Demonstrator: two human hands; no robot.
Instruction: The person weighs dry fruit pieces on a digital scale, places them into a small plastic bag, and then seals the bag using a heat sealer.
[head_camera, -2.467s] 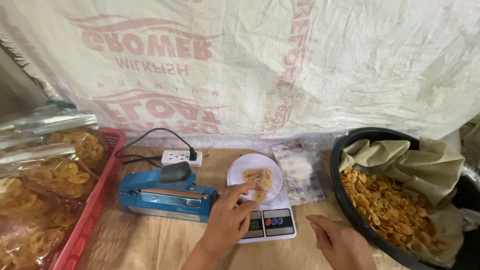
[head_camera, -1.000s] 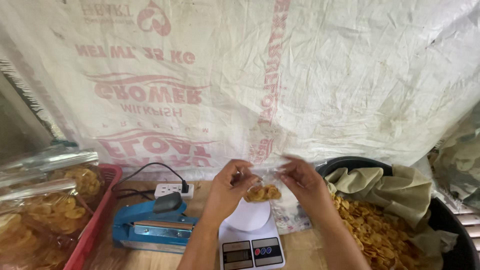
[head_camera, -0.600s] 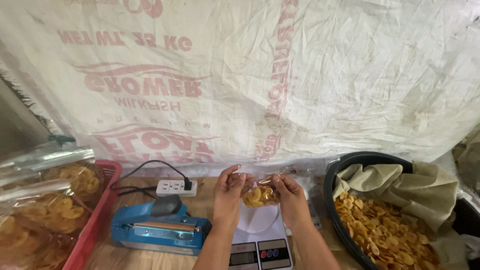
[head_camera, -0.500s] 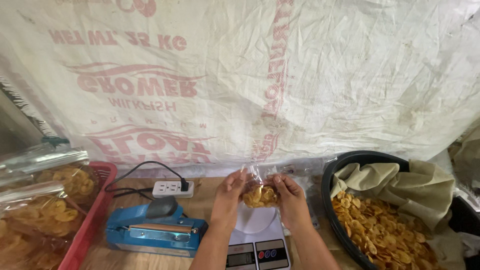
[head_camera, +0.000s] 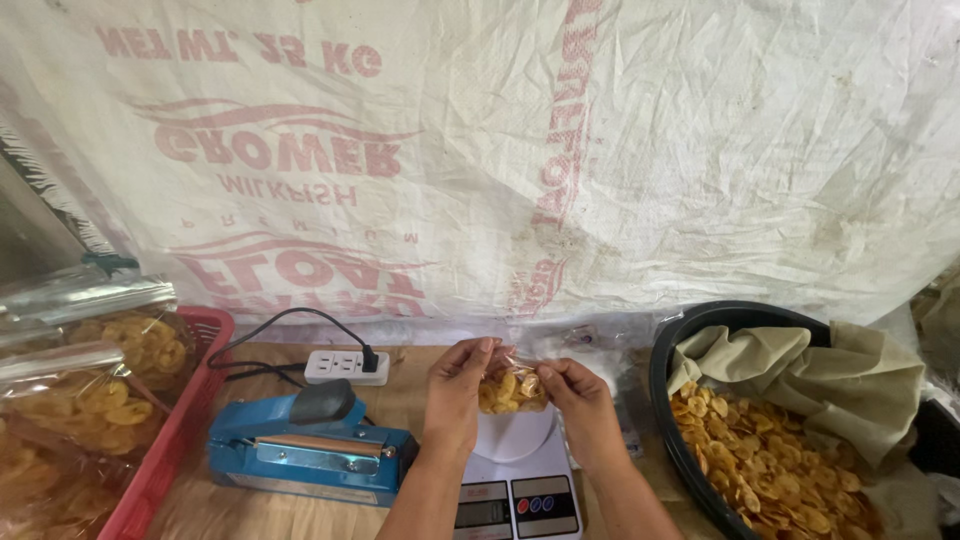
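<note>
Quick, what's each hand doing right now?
Left hand: closed, pinching one side of the small clear bag of chips.
Right hand: closed, pinching the bag's other side, above the scale.

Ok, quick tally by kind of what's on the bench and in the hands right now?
Small clear bag of chips, held by both hands: 1
Digital scale: 1
Blue heat sealer: 1
White power strip: 1
Black tub of chips: 1
Red basket with packed chip bags: 1
Left hand: 1
Right hand: 1
Total: 8
</note>
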